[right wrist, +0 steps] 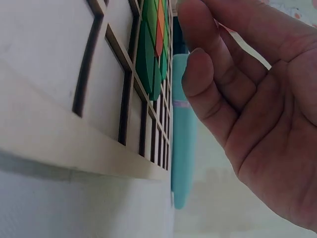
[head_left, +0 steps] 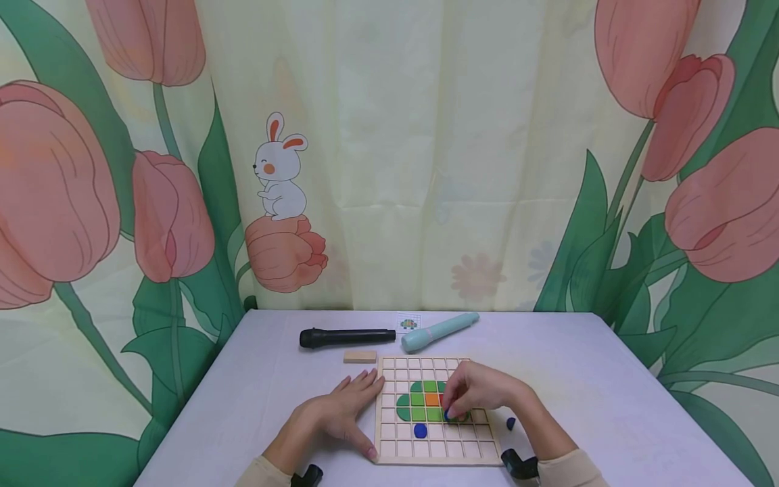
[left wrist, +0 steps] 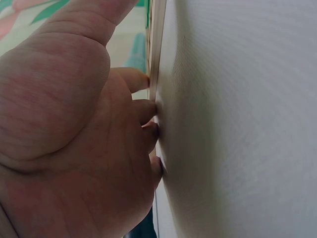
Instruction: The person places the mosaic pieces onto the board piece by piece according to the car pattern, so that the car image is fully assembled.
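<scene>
A wooden grid board lies on the table. In its squares sit green tiles and an orange tile, with a bit of red beside my fingers. My right hand is over the right half of the board and pinches a small blue piece, mostly hidden by the fingertips. Another blue piece lies in a square below the green ones. My left hand rests on the table with fingers spread, thumb and fingertips at the board's left edge. The left wrist view shows those fingertips along the wooden edge.
Behind the board lie a black microphone, a teal microphone and a small card with a coloured grid picture. A wooden block sits near the board's back left corner. One dark blue piece lies right of the board.
</scene>
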A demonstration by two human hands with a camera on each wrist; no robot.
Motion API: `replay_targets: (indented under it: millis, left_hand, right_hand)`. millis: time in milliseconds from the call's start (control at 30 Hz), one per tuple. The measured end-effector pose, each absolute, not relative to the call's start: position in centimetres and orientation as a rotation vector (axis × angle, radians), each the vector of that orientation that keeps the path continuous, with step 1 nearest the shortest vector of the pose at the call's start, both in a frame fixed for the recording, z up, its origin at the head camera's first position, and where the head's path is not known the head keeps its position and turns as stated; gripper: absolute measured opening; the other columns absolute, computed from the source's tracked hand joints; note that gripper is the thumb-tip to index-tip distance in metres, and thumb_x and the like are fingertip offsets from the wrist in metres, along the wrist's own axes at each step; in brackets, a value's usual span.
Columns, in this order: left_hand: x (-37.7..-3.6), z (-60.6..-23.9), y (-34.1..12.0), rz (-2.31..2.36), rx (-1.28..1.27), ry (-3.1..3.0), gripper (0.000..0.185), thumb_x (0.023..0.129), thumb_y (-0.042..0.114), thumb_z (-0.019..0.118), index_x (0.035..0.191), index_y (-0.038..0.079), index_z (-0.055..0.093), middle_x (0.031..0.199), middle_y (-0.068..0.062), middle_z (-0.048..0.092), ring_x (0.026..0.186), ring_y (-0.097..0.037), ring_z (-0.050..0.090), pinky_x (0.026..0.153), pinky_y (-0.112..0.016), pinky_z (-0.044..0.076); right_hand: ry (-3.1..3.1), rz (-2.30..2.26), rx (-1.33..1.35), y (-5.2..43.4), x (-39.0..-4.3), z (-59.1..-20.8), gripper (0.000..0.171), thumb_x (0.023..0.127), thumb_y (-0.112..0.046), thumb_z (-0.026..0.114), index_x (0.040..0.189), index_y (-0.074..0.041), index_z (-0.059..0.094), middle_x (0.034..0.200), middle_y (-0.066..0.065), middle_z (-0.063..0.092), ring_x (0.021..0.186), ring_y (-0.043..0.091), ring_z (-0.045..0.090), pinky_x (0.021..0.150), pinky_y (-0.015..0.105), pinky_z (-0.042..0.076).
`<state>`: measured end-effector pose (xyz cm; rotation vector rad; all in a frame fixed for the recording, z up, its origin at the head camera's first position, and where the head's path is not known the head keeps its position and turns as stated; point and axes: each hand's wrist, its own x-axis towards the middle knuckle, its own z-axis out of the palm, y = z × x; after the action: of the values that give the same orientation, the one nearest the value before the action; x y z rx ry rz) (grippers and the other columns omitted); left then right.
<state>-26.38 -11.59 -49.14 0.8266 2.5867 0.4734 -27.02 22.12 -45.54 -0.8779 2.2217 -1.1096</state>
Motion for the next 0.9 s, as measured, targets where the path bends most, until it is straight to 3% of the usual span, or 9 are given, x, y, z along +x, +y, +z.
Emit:
replay_targets:
  millis: [367, 900]
  left_hand:
    - [-25.9, -48.7, -11.6, 0.47, 0.832, 2.601, 0.133, 0.065, 0.07, 0.088, 0.168, 0.019, 0.02, 0.176, -0.01, 0.013, 0.163, -0.031, 0.01, 0.132, -0.056, 0.009]
    - [-26.3, -49.1, -11.6, 0.462, 0.821, 2.59, 0.134, 0.065, 0.074, 0.086, 0.168, 0.021, 0.02, 0.176, -0.008, 0.012, 0.164, -0.03, 0.009, 0.133, -0.056, 0.008]
  right_hand:
    - [2.254, -0.991, -0.862, 21.2, -26.6, -45.6, 0.006, 0.086, -0.004, 0.083, 0.09, -0.009, 0.082, 0.084, 0.0, 0.078, 0.068, 0.005, 0.061, 0.065, 0.019, 0.053]
    - [2.291, -0.931, -0.804, 20.8, -26.3, -46.1, 0.01, 0.083, -0.004, 0.085, 0.084, -0.013, 0.082, 0.079, -0.002, 0.077, 0.067, 0.005, 0.059, 0.063, 0.018, 0.05]
